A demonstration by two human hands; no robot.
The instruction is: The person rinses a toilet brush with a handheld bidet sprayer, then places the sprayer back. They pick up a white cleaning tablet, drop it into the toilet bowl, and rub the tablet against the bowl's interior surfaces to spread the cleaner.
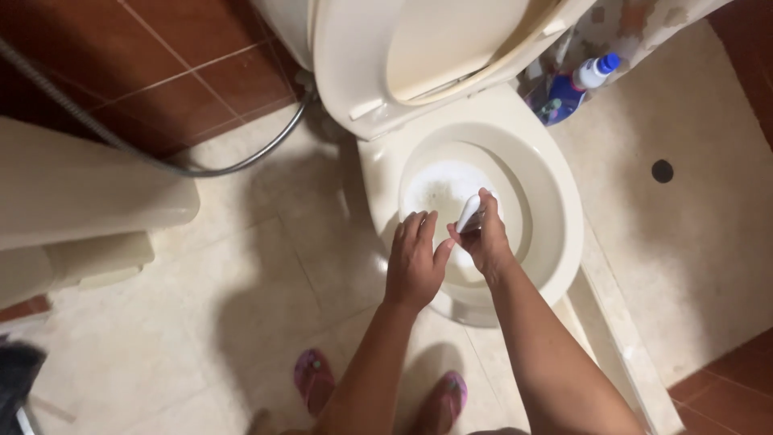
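I look down into a cream toilet bowl [555,201] with its seat and lid [451,40] raised. My right hand [485,239] is closed around a small white handle [469,211] held over the bowl's water. What hangs below the handle is hidden by my fingers. My left hand [415,262] hovers just beside it over the bowl's front left rim, palm down, fingers together and holding nothing. The water in the bowl looks cloudy with dark specks.
A blue bottle with a white neck and blue cap [576,87] stands behind the toilet on the right. A grey hose [233,165] curves across the tiled floor at left. A cream fixture [88,189] juts in from the left. My feet wear pink sandals [314,379].
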